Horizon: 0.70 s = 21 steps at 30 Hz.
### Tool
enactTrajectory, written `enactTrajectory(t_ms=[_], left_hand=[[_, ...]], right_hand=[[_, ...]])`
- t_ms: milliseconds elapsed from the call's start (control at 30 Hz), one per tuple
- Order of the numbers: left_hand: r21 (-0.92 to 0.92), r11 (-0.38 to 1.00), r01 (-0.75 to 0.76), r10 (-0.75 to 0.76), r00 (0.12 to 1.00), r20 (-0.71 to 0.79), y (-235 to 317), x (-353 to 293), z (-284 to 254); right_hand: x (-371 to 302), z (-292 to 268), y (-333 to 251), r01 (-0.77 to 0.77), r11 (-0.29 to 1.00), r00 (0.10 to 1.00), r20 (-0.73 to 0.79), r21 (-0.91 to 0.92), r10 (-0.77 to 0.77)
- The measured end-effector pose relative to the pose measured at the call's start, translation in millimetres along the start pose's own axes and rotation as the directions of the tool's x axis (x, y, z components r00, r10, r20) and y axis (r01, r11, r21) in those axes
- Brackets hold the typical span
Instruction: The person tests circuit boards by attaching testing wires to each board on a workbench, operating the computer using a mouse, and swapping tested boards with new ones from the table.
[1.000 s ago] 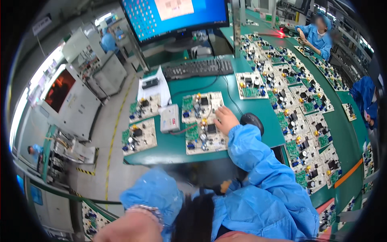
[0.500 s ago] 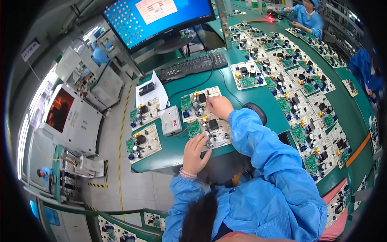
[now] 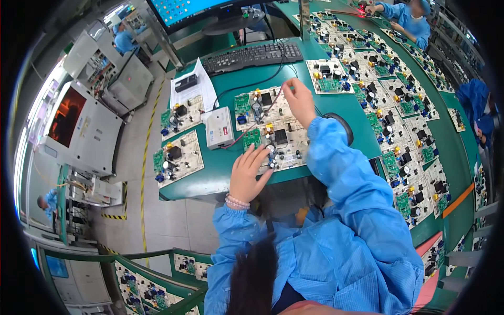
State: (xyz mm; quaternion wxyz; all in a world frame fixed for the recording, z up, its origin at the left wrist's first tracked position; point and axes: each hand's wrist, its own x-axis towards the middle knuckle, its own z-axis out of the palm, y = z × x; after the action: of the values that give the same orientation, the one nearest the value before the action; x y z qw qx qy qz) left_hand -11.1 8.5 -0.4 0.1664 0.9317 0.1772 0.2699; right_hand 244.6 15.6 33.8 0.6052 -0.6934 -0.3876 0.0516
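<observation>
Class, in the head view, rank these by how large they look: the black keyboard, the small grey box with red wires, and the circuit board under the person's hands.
1. Circuit board, largest.
2. Keyboard; it lies farther from the camera, so this placing is unsure.
3. Grey box, clearly smallest.

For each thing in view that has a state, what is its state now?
left hand: open, fingertips resting on the near edge of the board
right hand: pinching a red probe wire at the far end of the board
board: flat on the green table
monitor: on
tester box: lies beside the board, wired
</observation>
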Motion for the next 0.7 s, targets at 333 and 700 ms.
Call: enactTrajectory(t_ms=[333, 700], left_hand=[[0.025, 0.999, -0.028, 0.028, 1.0, -0.013, 2.0, 0.1, -0.7], [0.051, 0.999, -0.015, 0.015, 1.0, -0.013, 1.0, -1.0, -0.3]], right_hand=[[-88.8, -60.9, 14.0, 0.182, 0.978, 0.921, 0.366, -0.102, -0.133], [-86.2, -57.4, 21.9, 0.228, 0.97, 0.904, 0.39, -0.087, -0.178]])
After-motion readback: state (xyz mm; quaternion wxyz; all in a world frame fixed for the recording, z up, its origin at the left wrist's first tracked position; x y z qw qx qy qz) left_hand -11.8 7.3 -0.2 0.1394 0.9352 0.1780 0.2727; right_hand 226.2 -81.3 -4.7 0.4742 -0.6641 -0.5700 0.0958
